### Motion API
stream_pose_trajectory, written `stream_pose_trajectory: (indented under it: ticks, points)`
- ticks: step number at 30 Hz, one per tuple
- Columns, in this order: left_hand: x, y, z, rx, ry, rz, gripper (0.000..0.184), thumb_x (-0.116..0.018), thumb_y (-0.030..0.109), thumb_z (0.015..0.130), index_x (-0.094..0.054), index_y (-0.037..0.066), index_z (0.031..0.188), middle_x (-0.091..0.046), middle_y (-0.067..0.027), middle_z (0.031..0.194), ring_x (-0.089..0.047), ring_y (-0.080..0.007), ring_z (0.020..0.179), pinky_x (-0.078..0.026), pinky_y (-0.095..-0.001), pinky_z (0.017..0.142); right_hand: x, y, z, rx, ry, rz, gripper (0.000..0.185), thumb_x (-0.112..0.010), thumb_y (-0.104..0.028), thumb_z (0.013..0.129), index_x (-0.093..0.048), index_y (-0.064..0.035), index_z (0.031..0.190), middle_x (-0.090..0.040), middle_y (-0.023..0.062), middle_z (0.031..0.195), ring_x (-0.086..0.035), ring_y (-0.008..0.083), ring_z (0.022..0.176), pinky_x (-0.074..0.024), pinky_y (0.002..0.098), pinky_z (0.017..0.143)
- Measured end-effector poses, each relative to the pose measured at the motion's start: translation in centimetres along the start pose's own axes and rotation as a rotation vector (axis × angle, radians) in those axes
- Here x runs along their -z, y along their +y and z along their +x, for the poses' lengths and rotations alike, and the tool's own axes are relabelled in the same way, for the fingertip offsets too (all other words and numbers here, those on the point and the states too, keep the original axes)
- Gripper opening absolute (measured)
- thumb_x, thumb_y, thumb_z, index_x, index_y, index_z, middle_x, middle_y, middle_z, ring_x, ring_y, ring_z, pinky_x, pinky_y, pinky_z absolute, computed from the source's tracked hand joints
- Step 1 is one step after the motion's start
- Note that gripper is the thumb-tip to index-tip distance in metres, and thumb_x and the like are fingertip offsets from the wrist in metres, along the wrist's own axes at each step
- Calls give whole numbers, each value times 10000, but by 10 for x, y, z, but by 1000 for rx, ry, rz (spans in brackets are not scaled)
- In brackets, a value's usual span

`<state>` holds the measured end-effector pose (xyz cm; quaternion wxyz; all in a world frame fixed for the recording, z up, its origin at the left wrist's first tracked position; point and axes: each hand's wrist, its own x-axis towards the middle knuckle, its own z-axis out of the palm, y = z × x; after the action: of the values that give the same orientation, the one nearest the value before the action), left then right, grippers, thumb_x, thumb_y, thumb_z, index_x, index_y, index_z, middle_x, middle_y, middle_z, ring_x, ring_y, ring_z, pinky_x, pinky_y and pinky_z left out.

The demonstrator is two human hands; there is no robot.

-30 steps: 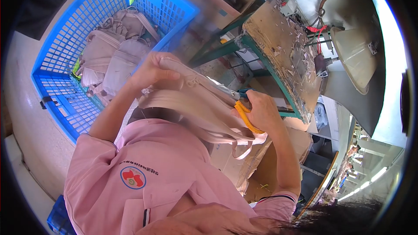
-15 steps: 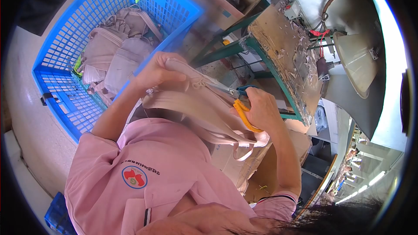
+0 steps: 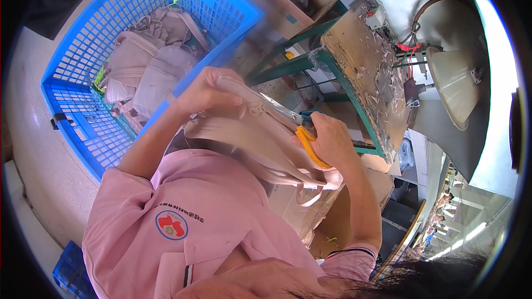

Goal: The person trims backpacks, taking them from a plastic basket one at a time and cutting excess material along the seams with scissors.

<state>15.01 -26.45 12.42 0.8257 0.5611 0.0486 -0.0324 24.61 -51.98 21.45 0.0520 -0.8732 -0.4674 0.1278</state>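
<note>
My left hand [image 3: 210, 93] is closed on the upper edge of a beige-pink fabric bag [image 3: 238, 135], in front of my body. A zipper and a small loop handle [image 3: 309, 196] show on the bag. In my right hand [image 3: 331, 139] is a pair of scissors [image 3: 311, 147], one handle orange-yellow and the other dark blue. Their metal blades lie along the bag's upper edge and point toward my left hand. Whether the blade tips touch the fabric I cannot tell.
On the left stands a blue plastic basket [image 3: 83, 58] holding several similar beige fabric pieces [image 3: 160, 72]. A worn wooden workbench [image 3: 354, 50] with green legs and scattered scraps is ahead on the right, beside a pale cone-shaped hopper [image 3: 451, 86]. Cardboard [image 3: 293, 210] lies below the bag.
The view has shifted slightly. The scissor blades look a little more closed, and both hands keep their hold on the bag and scissors.
</note>
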Motion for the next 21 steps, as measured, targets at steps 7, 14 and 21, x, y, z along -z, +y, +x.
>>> stream_pose_trajectory:
  ticks: [7,14,21]
  points:
    - [2,-5,1,-52,-23,23,233,-743,49,626,-640,28,835,-644,-15,768,-568,-64,714,-427,-200,679,3,-3,5,-10,-130,18,549,-611,-527,728,-465,-6,637,-520,186,564,-547,370,580,-428,416,567]
    - [-1,-3,-3,-41,-28,-8,218,-734,32,641,-642,35,839,-644,-13,770,-570,-65,713,-434,-202,674,5,-8,7,-24,-123,30,568,-618,-538,717,-461,3,652,-529,178,601,-551,359,592,-428,403,558]
    - [-6,-3,-3,-104,-28,55,205,-732,18,647,-640,20,831,-644,-18,766,-570,-60,714,-435,-192,660,13,-24,17,-58,-126,60,519,-691,-450,682,-452,11,683,-513,175,636,-507,343,600,-390,402,571]
